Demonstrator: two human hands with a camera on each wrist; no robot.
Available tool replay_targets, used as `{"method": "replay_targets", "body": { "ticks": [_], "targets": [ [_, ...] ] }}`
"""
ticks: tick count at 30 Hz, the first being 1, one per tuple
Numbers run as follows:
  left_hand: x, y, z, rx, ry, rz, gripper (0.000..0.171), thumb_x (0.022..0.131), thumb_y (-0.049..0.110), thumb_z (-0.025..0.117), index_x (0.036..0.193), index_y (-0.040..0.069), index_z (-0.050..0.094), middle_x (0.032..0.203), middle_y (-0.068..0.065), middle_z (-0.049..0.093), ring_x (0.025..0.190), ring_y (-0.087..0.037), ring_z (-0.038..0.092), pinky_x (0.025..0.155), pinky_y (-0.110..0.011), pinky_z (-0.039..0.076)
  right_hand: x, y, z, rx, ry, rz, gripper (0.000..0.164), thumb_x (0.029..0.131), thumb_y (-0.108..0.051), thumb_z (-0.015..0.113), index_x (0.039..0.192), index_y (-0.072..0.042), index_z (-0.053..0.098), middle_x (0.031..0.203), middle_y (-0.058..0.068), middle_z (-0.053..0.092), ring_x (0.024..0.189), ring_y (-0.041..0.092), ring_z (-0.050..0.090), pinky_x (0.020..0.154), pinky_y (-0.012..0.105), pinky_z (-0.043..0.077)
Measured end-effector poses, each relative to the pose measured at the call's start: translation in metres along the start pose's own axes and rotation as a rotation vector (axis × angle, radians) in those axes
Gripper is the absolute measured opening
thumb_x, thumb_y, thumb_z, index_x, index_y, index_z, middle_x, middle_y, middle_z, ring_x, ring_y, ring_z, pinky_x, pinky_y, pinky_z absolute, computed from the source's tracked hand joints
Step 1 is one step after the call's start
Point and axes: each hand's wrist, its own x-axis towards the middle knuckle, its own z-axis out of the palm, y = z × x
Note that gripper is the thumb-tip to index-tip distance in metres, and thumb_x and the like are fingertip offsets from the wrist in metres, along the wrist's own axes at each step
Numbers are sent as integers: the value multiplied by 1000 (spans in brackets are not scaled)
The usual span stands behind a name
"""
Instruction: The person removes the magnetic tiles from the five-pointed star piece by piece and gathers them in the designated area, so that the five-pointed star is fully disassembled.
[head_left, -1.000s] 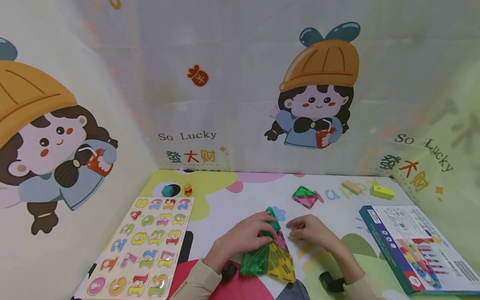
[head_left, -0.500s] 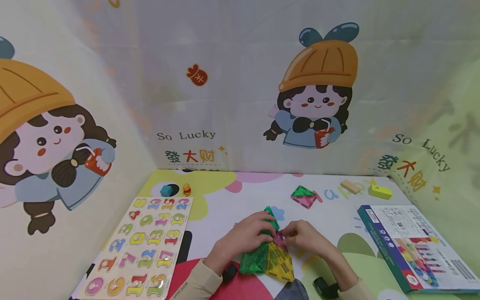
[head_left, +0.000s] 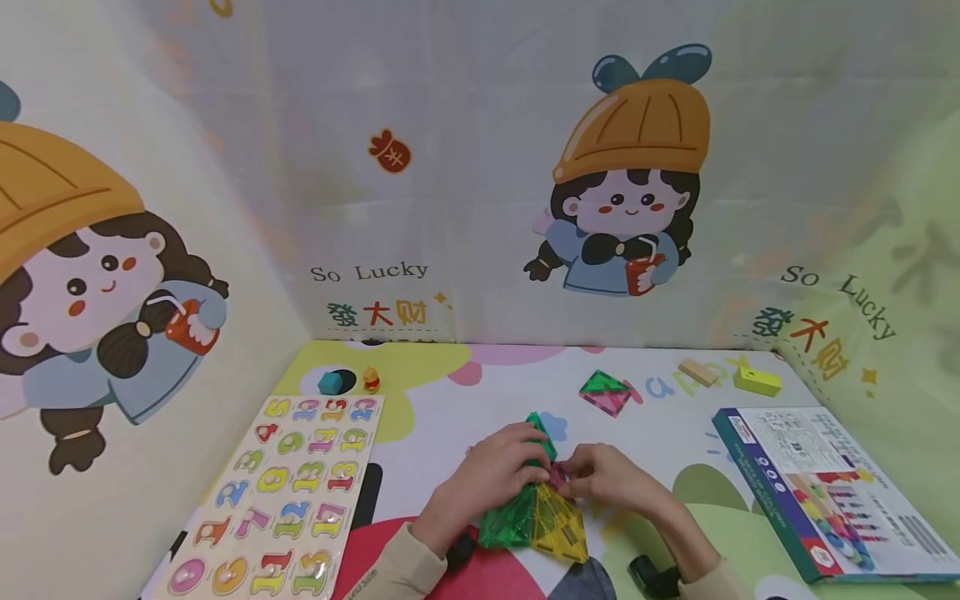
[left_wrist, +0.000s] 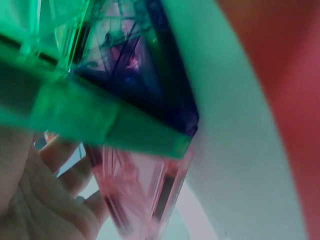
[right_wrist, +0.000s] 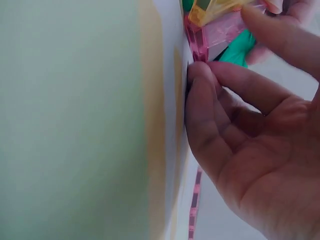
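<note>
Vs 1 s ago: right hand (head_left: 609, 477) was clear of the tiles, just to their right; now it's in at the pink tile (right_wrist: 198, 40), thumb and finger apparently pinching its edge, contact partly hidden. Left hand (head_left: 491, 468) about where it was, fingers curled over the upper green tile (head_left: 542, 429), gripping. So both hands are on the build; my read: left steadies, right adjusts pink. All at lower centre of frame on the surface (head_left: 442, 425), with lower green tile (head_left: 508, 521) and yellow tile (head_left: 561, 525) nearest the camera.
</note>
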Motion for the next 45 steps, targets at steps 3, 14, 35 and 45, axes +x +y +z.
{"method": "replay_targets", "body": {
  "ticks": [3, 14, 35, 45],
  "targets": [
    [1, 2, 4, 36, 32, -11, 23, 98, 41, 58, 100, 26, 76, 125, 5, 67, 129, -12, 54, 104, -28, 48, -1, 0, 1, 32, -10, 11, 16, 85, -26, 75, 93, -12, 77, 85, 2, 62, 73, 10, 52, 61, 23, 41],
    [2, 1, 9, 27, 19, -48, 24, 98, 45, 58, 100, 30, 76, 128, 6, 66, 138, -19, 48, 111, -35, 43, -5, -2, -1, -44, 144, 32, 10, 89, -17, 68, 84, -14, 75, 74, -1, 69, 63, 8, 58, 57, 23, 45],
    [0, -2, 5, 26, 28, 16, 15, 97, 32, 63, 98, 26, 77, 126, 2, 67, 136, -22, 51, 116, -32, 37, -16, 36, -46, 70, 415, 402, 23, 90, -17, 70, 97, 4, 66, 74, 6, 66, 65, 16, 60, 60, 28, 52],
    [-1, -2, 5, 13, 16, 16, 15, 98, 33, 62, 100, 28, 76, 128, 3, 66, 137, -21, 50, 116, -33, 37, -17, 31, -49, -36, 400, 465, 27, 89, -24, 72, 77, -1, 66, 63, 6, 62, 56, 18, 57, 55, 28, 46]
  ]
}}
